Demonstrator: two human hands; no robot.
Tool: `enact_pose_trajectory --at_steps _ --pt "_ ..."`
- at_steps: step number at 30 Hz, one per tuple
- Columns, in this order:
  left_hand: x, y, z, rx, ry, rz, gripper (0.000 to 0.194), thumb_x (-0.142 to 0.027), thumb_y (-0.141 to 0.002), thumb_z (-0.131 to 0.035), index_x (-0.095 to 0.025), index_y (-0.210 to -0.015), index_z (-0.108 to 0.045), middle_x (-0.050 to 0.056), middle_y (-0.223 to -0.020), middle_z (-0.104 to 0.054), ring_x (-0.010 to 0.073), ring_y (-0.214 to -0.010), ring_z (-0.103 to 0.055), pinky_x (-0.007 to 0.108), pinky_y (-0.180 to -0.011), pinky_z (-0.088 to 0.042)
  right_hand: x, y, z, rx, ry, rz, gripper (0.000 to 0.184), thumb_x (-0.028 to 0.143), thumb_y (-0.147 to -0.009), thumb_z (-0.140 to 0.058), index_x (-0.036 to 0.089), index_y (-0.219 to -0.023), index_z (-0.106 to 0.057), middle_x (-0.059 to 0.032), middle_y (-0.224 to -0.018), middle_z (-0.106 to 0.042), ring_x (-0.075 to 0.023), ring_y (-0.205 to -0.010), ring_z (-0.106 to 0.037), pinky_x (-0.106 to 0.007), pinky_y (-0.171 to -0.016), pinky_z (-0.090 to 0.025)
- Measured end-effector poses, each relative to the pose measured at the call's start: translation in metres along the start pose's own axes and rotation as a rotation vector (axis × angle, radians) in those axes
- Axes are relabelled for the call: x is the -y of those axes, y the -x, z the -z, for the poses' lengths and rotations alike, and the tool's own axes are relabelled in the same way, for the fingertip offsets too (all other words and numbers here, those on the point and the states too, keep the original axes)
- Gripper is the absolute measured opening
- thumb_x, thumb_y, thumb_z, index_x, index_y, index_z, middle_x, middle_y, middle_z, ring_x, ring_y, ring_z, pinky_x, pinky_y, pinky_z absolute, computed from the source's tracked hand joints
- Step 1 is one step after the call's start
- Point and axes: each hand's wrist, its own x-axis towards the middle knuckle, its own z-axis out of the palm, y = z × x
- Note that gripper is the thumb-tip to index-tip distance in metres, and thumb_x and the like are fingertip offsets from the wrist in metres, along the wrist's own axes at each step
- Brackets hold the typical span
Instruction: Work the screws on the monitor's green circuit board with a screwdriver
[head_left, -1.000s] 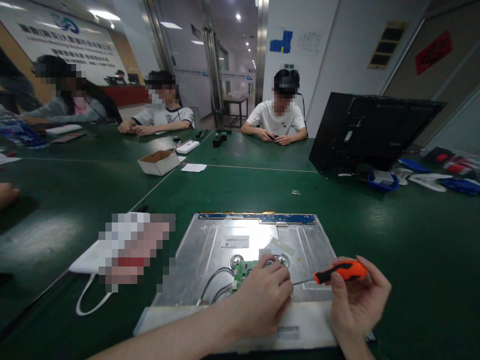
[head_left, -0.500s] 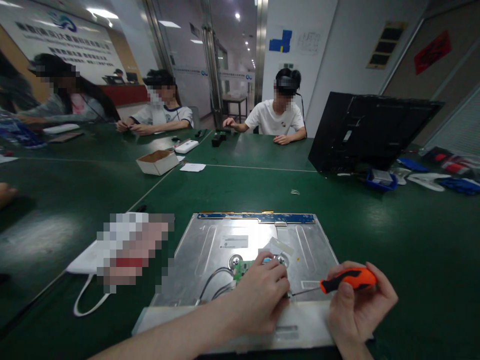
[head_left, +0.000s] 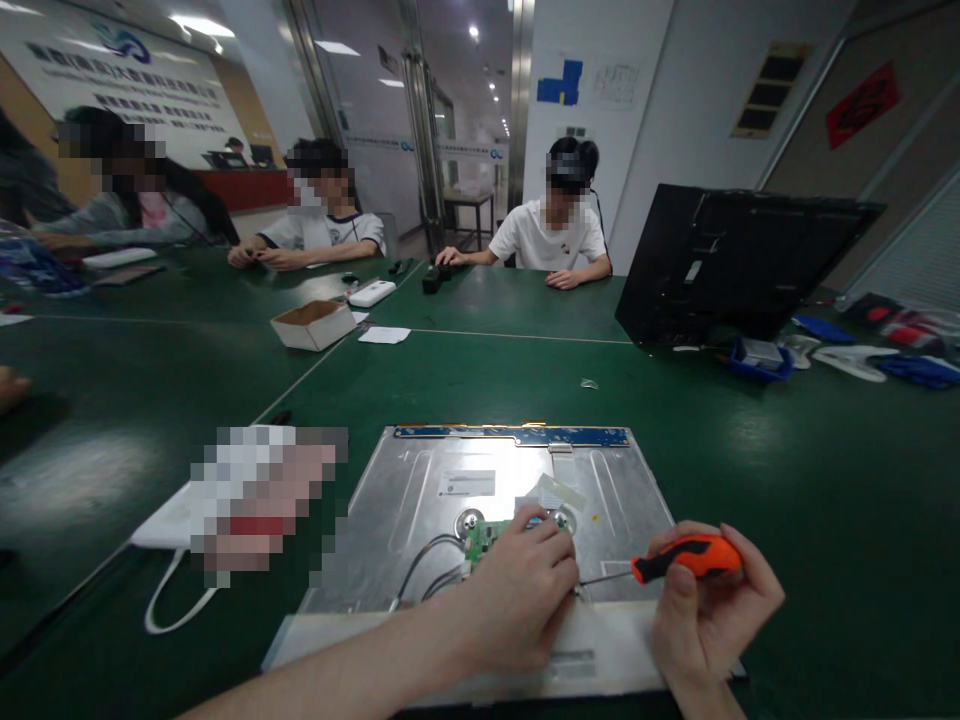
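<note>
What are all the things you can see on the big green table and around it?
metal panel: one, silver, lying flat on the near part of the table
circuit board: one, green, on the panel by the left hand
wires: a few, grey and black, left of the circuit board
cardboard box: one, white and brown, open, mid table
monitor shell: one, black, standing at the right
green table: one, dark green
people: three, seated at the far side
screwdriver: one, orange and black handle, in the right hand
left hand: one, resting on the panel
right hand: one, gripping the screwdriver
</note>
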Motion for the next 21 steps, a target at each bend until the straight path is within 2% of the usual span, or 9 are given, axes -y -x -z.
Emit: enact_pose_trajectory --at_steps 9,14,18,21 --pt "0.003 0.000 -0.004 0.005 0.018 -0.023 0.009 -0.022 -0.078 -0.065 -0.019 -0.086 -0.063 0.006 -0.091 -0.065 0.0238 -0.087 -0.058 0.043 -0.097 -0.034 0.006 -0.004 -0.004 0.106 -0.058 0.018 0.042 0.021 -0.090 -0.060 0.024 -0.129 -0.046 -0.0012 -0.084 -0.062 -0.0151 -0.064 -0.061 -0.027 -0.052 -0.052" --pt "0.002 0.000 -0.004 0.004 -0.011 -0.020 0.010 -0.020 -0.077 -0.066 -0.018 -0.086 -0.062 0.006 -0.093 -0.065 0.0234 -0.087 -0.058 0.043 -0.097 -0.034 0.009 -0.004 -0.004 0.223 -0.052 0.031 0.034 0.022 -0.090 -0.060 0.023 -0.123 -0.051 -0.0013 -0.081 -0.062 -0.0145 -0.062 -0.060 -0.026 -0.051 -0.053" --pt "0.002 0.000 -0.006 -0.021 -0.010 -0.027 0.001 -0.019 -0.082 -0.062 -0.018 -0.082 -0.061 0.005 -0.090 -0.064 0.0225 -0.086 -0.057 0.042 -0.096 -0.034 0.014 -0.008 -0.004 0.207 -0.077 0.039 0.040 0.020 -0.090 -0.058 0.024 -0.129 -0.048 -0.0011 -0.081 -0.062 -0.0145 -0.061 -0.060 -0.027 -0.048 -0.053" --pt "0.002 0.001 -0.005 -0.015 0.001 -0.034 0.002 -0.019 -0.081 -0.062 -0.018 -0.083 -0.062 0.006 -0.090 -0.064 0.0228 -0.085 -0.057 0.043 -0.096 -0.034 0.016 -0.011 -0.004 0.227 -0.068 0.088 0.042 0.018 -0.089 -0.059 0.025 -0.129 -0.048 -0.0014 -0.082 -0.062 -0.0149 -0.062 -0.060 -0.027 -0.048 -0.053"
